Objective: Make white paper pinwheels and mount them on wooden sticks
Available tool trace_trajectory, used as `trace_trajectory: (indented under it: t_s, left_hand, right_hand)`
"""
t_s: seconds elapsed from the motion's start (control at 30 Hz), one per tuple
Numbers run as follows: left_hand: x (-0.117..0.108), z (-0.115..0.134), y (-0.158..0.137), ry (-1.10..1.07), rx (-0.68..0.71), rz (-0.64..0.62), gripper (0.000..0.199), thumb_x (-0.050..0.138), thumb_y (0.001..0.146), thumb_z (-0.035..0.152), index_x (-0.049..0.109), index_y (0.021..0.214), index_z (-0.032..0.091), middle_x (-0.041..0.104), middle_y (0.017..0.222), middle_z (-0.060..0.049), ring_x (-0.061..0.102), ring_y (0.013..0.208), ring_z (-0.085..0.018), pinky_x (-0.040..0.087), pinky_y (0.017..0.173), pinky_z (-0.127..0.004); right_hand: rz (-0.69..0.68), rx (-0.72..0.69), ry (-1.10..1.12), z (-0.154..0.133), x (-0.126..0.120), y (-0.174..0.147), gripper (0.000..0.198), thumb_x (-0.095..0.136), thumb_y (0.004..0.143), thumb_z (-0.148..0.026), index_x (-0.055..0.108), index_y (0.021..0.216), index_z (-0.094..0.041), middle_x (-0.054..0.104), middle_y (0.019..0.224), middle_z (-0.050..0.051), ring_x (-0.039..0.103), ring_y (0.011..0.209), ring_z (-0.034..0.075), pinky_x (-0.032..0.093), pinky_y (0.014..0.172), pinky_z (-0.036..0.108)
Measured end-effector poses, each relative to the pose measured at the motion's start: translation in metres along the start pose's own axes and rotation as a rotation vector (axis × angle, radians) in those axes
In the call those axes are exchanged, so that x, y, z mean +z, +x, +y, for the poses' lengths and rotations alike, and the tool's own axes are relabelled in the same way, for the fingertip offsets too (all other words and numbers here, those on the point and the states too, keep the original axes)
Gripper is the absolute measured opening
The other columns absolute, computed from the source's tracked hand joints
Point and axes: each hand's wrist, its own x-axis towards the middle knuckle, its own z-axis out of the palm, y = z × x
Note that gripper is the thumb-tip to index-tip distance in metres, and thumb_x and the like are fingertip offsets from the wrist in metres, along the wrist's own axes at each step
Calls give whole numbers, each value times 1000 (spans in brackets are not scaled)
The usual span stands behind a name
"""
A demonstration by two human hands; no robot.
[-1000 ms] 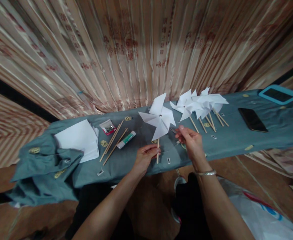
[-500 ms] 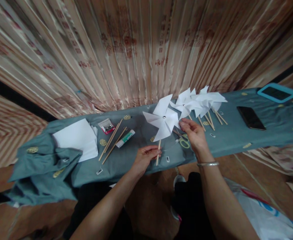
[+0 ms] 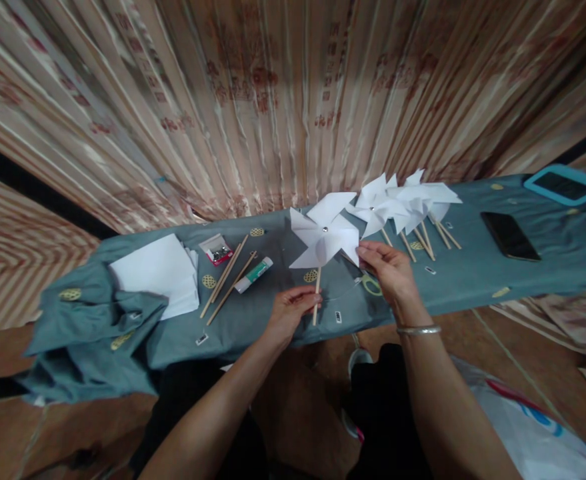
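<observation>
A white paper pinwheel (image 3: 330,233) with a metal pin at its centre stands upright over the table. My left hand (image 3: 289,313) is closed around its wooden stick, between thumb and fingers. My right hand (image 3: 387,267) has its thumb and fingers together at the edge of the right-hand blade; it wears a silver bangle. Partly hidden behind that hand lie scissors (image 3: 371,285) with yellow-green handles. Several finished-looking pinwheels (image 3: 407,203) on sticks lie overlapping at the back right.
White paper sheets (image 3: 155,273) lie at the left. Nearby are a small pack of pins (image 3: 217,250), wooden sticks (image 3: 227,280) and a glue stick (image 3: 253,275). A black phone (image 3: 510,235) and a blue-framed tablet (image 3: 567,185) sit to the right on the green tablecloth (image 3: 460,283).
The pinwheel's blades have turned about the pin. My right fingers stay by a blade edge and my left hand keeps the stick. The view has shifted slightly.
</observation>
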Motion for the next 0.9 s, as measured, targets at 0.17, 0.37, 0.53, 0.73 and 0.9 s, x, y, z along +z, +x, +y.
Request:
trace_trajectory:
  t_s: [0.17,0.37,0.53,0.73,0.9]
  left_hand:
    - [0,0,1,-8,4,7,39,92,42,33,77,73,15,72,66,-2,62,59,-10,50,65,-24]
    - [0,0,0,-2,9,14,36,91,44,31,77,72,15,72,67,-2,62,59,-10,49,64,-24]
    - [1,1,1,-9,-3,23,38,92,42,32,76,72,16,72,67,-2,63,60,-10,49,64,-23]
    - [1,0,0,15,-1,11,38,92,45,32,76,75,15,72,69,-3,63,62,-11,50,66,-24]
    - [0,-2,1,22,-1,12,38,91,46,33,76,76,16,72,69,-2,63,62,-11,50,67,-24]
  right_hand:
    - [-27,16,-18,-1,4,-5,37,90,44,-44,72,66,-20,67,59,-1,54,50,8,45,50,21]
    - [-73,42,-27,-4,8,-13,42,89,43,-53,70,59,-19,64,53,-2,54,50,8,45,50,20]
    - [-113,38,-46,-3,11,-16,42,88,47,-54,68,58,-19,65,53,0,55,50,9,45,50,22]
    - [-143,63,-18,0,15,-22,47,88,43,-59,69,59,-19,65,53,0,55,50,9,45,52,22]
    - [-186,56,-38,2,17,-25,45,86,48,-60,69,59,-20,66,55,1,58,53,11,46,54,24]
